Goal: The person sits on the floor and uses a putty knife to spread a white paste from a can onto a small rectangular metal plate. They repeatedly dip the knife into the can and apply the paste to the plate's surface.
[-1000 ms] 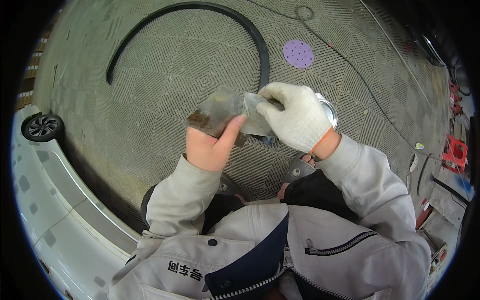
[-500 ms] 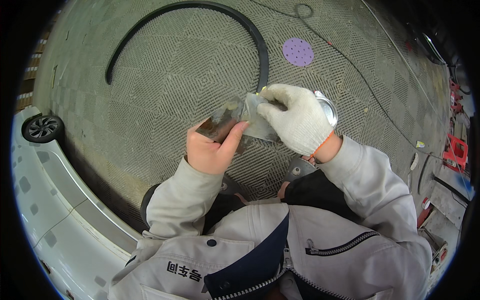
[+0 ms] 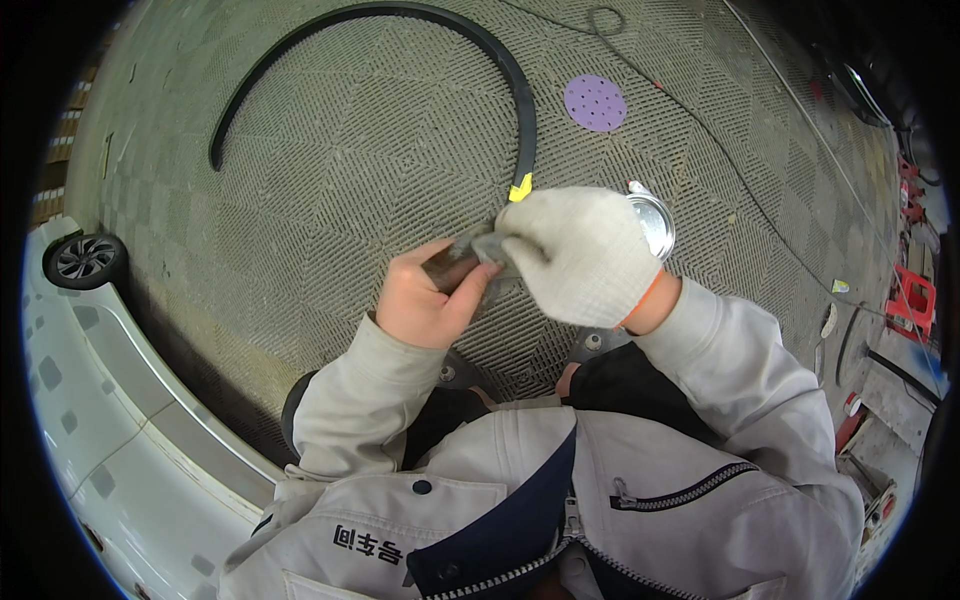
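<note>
My bare left hand (image 3: 425, 297) pinches a thin, flat scraper blade (image 3: 452, 262) between thumb and fingers; its face is smeared and partly reflective. Against its right end is my right hand (image 3: 585, 255), in a white knitted glove with an orange cuff. The gloved fingers close on a thin grey sheet (image 3: 492, 245), whose kind is unclear and which is mostly covered by the hands. Just beyond the glove, a black curved wheel arch trim (image 3: 522, 110) lies on the floor, a yellow patch (image 3: 521, 187) on its near end. A round silver tin (image 3: 653, 225) sits right of the glove, partly hidden.
A purple perforated sanding disc (image 3: 596, 103) lies on the ribbed floor mat (image 3: 370, 180). A dark cable (image 3: 720, 145) runs across the right side. Along the left stands a light car body (image 3: 120, 400) with grey patches. A red stool (image 3: 910, 302) is at far right.
My gloved right hand has moved slightly down and turned over the grey sheet. Both flat pieces are now more edge-on, and the yellow patch on the trim has come into view.
</note>
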Action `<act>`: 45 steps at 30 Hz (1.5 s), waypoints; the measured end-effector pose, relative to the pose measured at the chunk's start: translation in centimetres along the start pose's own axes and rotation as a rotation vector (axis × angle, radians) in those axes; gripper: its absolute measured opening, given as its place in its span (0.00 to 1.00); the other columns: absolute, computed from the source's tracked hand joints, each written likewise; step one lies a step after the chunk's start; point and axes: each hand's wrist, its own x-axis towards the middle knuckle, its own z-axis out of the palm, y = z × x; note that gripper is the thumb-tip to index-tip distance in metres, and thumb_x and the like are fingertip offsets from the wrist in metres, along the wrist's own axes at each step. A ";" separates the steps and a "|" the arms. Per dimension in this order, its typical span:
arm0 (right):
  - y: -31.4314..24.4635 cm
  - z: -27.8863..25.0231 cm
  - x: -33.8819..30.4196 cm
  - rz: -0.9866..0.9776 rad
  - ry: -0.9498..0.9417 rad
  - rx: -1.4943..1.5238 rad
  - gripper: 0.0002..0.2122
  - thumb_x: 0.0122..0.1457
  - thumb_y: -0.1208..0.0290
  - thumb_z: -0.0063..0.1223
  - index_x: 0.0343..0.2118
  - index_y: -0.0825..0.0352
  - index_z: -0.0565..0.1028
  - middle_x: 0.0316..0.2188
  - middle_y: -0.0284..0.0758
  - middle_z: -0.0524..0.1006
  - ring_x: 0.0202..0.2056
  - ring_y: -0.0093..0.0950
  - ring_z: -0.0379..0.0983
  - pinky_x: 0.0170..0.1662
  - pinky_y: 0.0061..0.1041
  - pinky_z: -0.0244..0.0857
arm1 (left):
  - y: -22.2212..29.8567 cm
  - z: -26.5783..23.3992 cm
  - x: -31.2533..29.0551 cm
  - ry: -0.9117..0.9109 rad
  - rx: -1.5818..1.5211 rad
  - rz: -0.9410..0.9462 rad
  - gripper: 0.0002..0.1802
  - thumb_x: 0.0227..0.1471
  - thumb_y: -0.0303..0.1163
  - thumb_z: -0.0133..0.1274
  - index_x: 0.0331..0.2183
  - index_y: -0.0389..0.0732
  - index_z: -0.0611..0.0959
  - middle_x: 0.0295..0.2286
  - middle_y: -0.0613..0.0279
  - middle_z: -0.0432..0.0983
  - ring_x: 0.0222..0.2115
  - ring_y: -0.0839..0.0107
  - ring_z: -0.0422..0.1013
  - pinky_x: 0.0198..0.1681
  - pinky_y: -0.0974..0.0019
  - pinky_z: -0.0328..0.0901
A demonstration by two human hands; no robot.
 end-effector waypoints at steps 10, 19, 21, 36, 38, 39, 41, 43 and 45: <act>0.9 -0.6 0.7 0.258 0.161 0.283 0.13 0.63 0.66 0.57 0.42 0.70 0.85 0.33 0.47 0.86 0.34 0.43 0.85 0.39 0.38 0.79 | 1.0 0.5 0.6 0.136 0.012 0.051 0.11 0.64 0.25 0.61 0.46 0.30 0.87 0.34 0.60 0.86 0.32 0.74 0.78 0.38 0.67 0.72; 1.3 -0.6 1.0 0.443 0.132 0.464 0.15 0.63 0.66 0.57 0.45 0.72 0.85 0.35 0.48 0.86 0.34 0.39 0.85 0.40 0.35 0.79 | 0.4 1.3 0.7 0.305 -0.085 0.068 0.10 0.63 0.26 0.64 0.44 0.31 0.87 0.28 0.63 0.84 0.27 0.78 0.76 0.32 0.70 0.70; 1.3 -0.5 1.0 0.436 0.104 0.475 0.15 0.63 0.65 0.57 0.45 0.72 0.85 0.35 0.49 0.86 0.34 0.39 0.85 0.40 0.35 0.79 | 0.5 1.5 0.6 0.309 -0.050 0.080 0.09 0.63 0.25 0.63 0.43 0.31 0.87 0.30 0.64 0.85 0.29 0.79 0.76 0.34 0.70 0.70; 1.5 0.3 0.8 0.251 0.152 0.348 0.11 0.62 0.68 0.60 0.42 0.68 0.86 0.36 0.47 0.86 0.37 0.44 0.85 0.42 0.38 0.78 | 0.2 1.6 0.4 0.256 0.182 0.221 0.17 0.59 0.23 0.66 0.49 0.28 0.87 0.37 0.48 0.87 0.32 0.62 0.84 0.37 0.66 0.76; 1.5 0.3 0.9 0.234 0.148 0.361 0.11 0.62 0.67 0.60 0.42 0.68 0.86 0.37 0.46 0.86 0.38 0.44 0.85 0.43 0.38 0.78 | 0.2 1.5 0.5 0.251 0.145 0.215 0.17 0.59 0.23 0.66 0.49 0.28 0.87 0.36 0.48 0.87 0.32 0.61 0.84 0.37 0.66 0.76; 1.6 0.3 0.9 0.233 0.140 0.358 0.11 0.62 0.67 0.60 0.42 0.68 0.86 0.37 0.46 0.86 0.38 0.45 0.85 0.43 0.39 0.78 | 0.2 1.5 0.6 0.257 0.140 0.214 0.15 0.59 0.23 0.66 0.48 0.27 0.87 0.35 0.51 0.86 0.31 0.65 0.82 0.36 0.67 0.74; 1.7 0.4 0.9 0.242 0.120 0.361 0.10 0.62 0.68 0.59 0.41 0.67 0.86 0.36 0.45 0.86 0.37 0.44 0.84 0.43 0.39 0.78 | 0.3 1.4 0.6 0.269 0.140 0.199 0.12 0.59 0.22 0.66 0.44 0.26 0.87 0.32 0.55 0.86 0.29 0.72 0.79 0.34 0.69 0.72; 1.7 0.5 0.9 0.184 0.125 0.307 0.09 0.62 0.69 0.58 0.40 0.66 0.86 0.36 0.43 0.86 0.37 0.45 0.84 0.42 0.40 0.78 | 0.3 1.2 0.7 0.177 0.134 0.193 0.12 0.59 0.21 0.65 0.44 0.26 0.87 0.32 0.53 0.86 0.29 0.71 0.80 0.34 0.69 0.73; 1.5 0.8 0.7 0.088 0.138 0.193 0.09 0.61 0.70 0.57 0.39 0.65 0.86 0.35 0.41 0.86 0.36 0.45 0.84 0.41 0.40 0.78 | 0.2 1.0 0.8 0.128 0.128 0.178 0.11 0.59 0.21 0.64 0.43 0.27 0.88 0.32 0.52 0.86 0.30 0.70 0.81 0.34 0.68 0.73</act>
